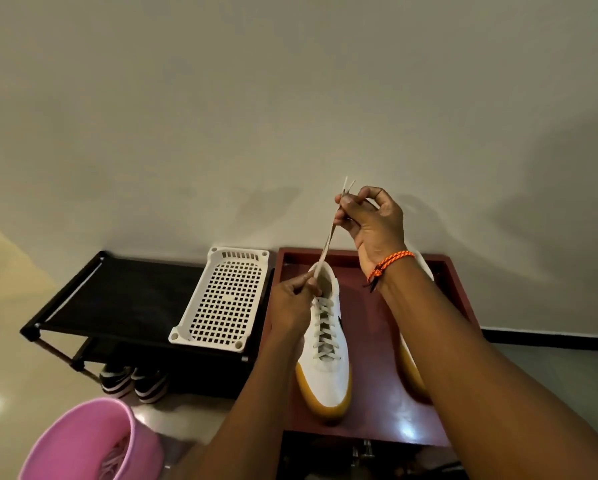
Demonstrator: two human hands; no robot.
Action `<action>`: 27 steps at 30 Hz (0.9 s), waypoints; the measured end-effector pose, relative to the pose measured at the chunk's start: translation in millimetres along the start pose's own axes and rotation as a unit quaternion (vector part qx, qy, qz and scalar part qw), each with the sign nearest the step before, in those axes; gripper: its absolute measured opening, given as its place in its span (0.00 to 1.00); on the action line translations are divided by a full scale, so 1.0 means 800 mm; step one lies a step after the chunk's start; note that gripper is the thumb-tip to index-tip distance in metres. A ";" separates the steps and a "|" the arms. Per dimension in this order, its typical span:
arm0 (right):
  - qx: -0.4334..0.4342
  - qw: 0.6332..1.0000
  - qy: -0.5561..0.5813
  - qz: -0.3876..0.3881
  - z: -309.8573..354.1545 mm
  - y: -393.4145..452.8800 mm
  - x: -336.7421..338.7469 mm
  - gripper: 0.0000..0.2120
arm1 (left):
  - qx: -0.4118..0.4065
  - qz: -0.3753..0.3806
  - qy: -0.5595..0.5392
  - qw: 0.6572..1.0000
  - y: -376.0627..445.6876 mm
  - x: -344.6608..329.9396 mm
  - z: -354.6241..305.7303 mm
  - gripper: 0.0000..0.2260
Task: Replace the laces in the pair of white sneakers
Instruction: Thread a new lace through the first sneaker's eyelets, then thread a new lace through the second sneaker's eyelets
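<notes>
- White sneaker (327, 348) with a gum-coloured sole, upright on a dark red tray (373, 344), toe toward 6 o'clock, heel toward 12 o'clock, laced across the eyelets.
- Second sneaker (411, 372) at 3 o'clock of the first, on the same tray, mostly hidden behind the right forearm; only a strip of sole and a bit of the heel visible.
- Lace ends (328, 237) drawn up taut from the collar toward 12 o'clock, both tips poking out above the right hand.
- Right hand (372, 220) raised above the shoe, thumb and fingertips pinching the two ends together; orange braided band (389, 263) at the wrist.
- Left hand (292, 303) at 9 o'clock of the shoe's collar, fingers curled, pinching the lace just where it leaves the top eyelets.
- White perforated basket (223, 299) at 9 o'clock of the tray, sitting on a black shoe rack (117, 296).
- Dark shoes (133, 381) under the rack.
- Pink bucket (82, 441) at 7 o'clock, pale laces (115, 457) inside.
</notes>
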State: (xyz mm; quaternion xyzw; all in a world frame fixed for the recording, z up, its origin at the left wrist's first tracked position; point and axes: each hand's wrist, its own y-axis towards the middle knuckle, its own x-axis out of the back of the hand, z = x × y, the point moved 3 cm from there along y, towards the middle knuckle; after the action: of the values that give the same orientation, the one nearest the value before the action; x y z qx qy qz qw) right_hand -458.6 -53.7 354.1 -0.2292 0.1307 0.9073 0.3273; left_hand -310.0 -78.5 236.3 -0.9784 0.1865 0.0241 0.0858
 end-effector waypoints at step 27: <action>-0.025 0.883 -0.469 -0.021 -0.206 0.026 0.121 0.11 | -0.070 -0.177 0.342 0.920 0.123 -0.021 0.073 0.03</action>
State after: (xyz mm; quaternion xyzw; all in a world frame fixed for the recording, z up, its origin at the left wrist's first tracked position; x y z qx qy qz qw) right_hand -483.6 -81.5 165.5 0.2119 -0.0654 0.9049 0.3633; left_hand -362.9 -152.4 164.9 -0.9476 0.0258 -0.3145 -0.0492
